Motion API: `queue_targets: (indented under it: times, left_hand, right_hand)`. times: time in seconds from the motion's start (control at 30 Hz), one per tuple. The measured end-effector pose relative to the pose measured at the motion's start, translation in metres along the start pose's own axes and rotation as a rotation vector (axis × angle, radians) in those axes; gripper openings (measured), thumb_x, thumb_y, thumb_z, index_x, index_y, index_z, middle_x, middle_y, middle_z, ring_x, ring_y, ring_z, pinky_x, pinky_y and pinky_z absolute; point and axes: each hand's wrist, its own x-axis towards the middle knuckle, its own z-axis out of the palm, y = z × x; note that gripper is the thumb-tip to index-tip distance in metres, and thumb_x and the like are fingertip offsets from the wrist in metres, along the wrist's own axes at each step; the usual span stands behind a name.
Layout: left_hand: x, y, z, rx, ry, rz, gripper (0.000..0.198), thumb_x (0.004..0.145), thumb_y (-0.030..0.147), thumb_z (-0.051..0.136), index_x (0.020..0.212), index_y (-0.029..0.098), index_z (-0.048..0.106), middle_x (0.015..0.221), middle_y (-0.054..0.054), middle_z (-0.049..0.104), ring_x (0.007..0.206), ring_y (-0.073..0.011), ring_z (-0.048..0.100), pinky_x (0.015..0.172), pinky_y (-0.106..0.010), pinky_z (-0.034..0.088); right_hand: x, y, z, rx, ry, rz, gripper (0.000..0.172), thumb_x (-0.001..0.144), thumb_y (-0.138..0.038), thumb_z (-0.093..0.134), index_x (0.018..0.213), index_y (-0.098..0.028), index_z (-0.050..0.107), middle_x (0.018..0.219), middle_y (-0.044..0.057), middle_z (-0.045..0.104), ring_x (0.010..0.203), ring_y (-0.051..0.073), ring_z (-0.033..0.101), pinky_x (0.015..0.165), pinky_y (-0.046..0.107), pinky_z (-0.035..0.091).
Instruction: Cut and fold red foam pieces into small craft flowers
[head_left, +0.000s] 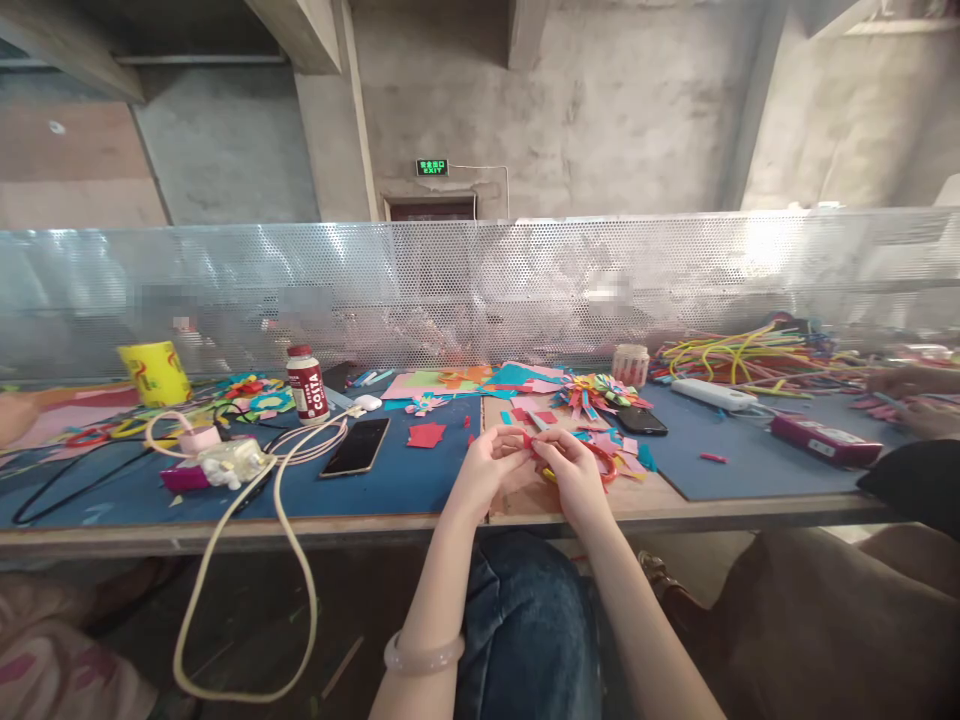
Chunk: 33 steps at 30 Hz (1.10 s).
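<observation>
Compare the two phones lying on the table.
The left phone lies on bare blue mat, angled away; the right phone lies crosswise among paper scraps. The left phone's screen catches light; the right phone's looks plain black. Both are dark and lie flat, untouched; the left hand and right hand pinch red paper.

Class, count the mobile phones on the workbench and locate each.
2. One phone lies on the blue mat, left of the left hand. The second phone lies beyond the right hand, beside the paper flower. Both hands pinch a red strip. Paper scraps may hide others.
</observation>
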Motion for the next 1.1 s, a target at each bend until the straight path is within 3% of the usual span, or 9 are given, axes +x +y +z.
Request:
queue_targets:
  times: [0.43, 1.1]
  left_hand:
    - [0.0002, -0.0012, -0.0013, 0.036, -0.011, 0.006, 0.028, 0.064, 0.02, 0.07, 0.09, 0.014, 0.061, 0.087, -0.007, 0.065, 0.082, -0.0176, 0.059, 0.074, -0.028, 0.045]
    - [-0.0037, -0.0008, 0.0013, 0.098, -0.058, 0.021, 0.027, 0.069, 0.025, 0.065, 0.094, 0.015, 0.06, 0.09, -0.008, 0.063, 0.085, -0.0185, 0.058, 0.076, -0.029, 0.043]
  right_hand:
    - [0.002, 0.0025, -0.0018, 0.059, 0.033, 0.039, 0.016, 0.067, -0.034, 0.062, 0.072, -0.019, 0.062, 0.066, -0.001, 0.056, 0.053, 0.01, 0.049, 0.049, 0.022, 0.039]
    - [-0.0016, -0.0001, -0.001, -0.096, -0.033, -0.021, 0.016, 0.07, -0.033, 0.062, 0.073, -0.017, 0.059, 0.065, -0.003, 0.055, 0.055, 0.009, 0.049, 0.053, 0.021, 0.04]
